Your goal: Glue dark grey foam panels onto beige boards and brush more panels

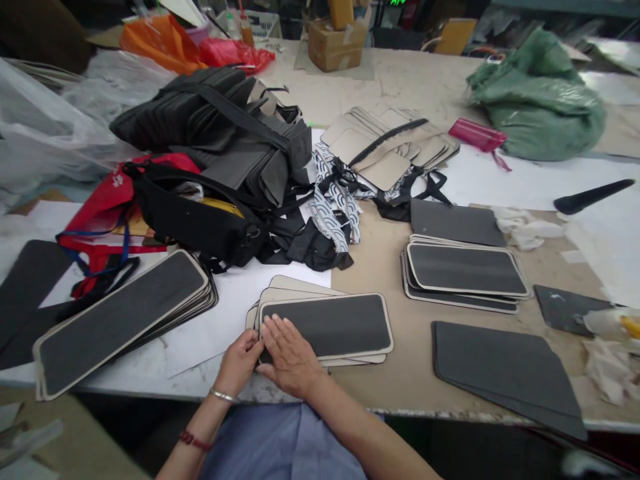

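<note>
A dark grey rounded panel with a beige border (330, 327) tops a small, uneven stack of beige-backed pieces (305, 285) near the front edge of the table. My right hand (290, 353) lies flat across the left end of this panel, fingers stretched out. At the panel's left edge, my left hand (240, 363) has its fingertips pinched on the rim, partly hidden by the right hand. To the left, a taller stack of similar long panels (125, 320) sits at an angle. Another stack of bordered panels (467, 269) is to the right.
Plain dark grey sheets (500, 367) overhang the front right edge. A black bag (195, 213), strapped dark bundles (200, 113) and patterned straps (333, 200) crowd the middle left. Beige pieces (385, 143), a green plastic bag (540, 107) and a cardboard box (336, 45) stand farther back.
</note>
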`<state>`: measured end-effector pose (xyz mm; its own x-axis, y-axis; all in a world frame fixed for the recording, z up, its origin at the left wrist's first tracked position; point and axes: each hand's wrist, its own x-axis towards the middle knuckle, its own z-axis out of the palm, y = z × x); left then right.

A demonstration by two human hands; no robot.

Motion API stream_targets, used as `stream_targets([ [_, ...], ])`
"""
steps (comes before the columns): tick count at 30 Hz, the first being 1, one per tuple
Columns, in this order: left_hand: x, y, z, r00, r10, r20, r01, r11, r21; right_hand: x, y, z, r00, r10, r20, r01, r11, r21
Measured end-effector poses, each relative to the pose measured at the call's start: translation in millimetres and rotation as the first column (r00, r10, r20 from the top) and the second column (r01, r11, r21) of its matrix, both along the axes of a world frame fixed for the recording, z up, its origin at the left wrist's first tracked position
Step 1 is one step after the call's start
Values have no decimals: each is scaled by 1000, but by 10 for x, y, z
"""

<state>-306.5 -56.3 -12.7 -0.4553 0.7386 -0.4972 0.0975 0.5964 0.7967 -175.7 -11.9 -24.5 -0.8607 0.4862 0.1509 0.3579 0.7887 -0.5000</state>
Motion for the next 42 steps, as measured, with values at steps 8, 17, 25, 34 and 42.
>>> stream_targets([
  [8,56,-59,-77,990,56,127,-52,998,-36,372,193,-67,966,-244,86,242,970,28],
  [17,50,-21,-44,991,66,115,-61,997,-52,1101,542,-84,868,-474,148,450,877,167],
  [25,51,-40,-106,994,63,92,-62,998,-6,1808,685,-172,689,-715,122,702,699,134],
  [34,75,-42,-4,972,101,214,-89,994,-64,1941,678,132,585,-753,302,808,511,-292],
  [42,199,-47,-9,961,178,211,-183,983,3,1985,622,215,583,-699,414,812,506,-290],
])
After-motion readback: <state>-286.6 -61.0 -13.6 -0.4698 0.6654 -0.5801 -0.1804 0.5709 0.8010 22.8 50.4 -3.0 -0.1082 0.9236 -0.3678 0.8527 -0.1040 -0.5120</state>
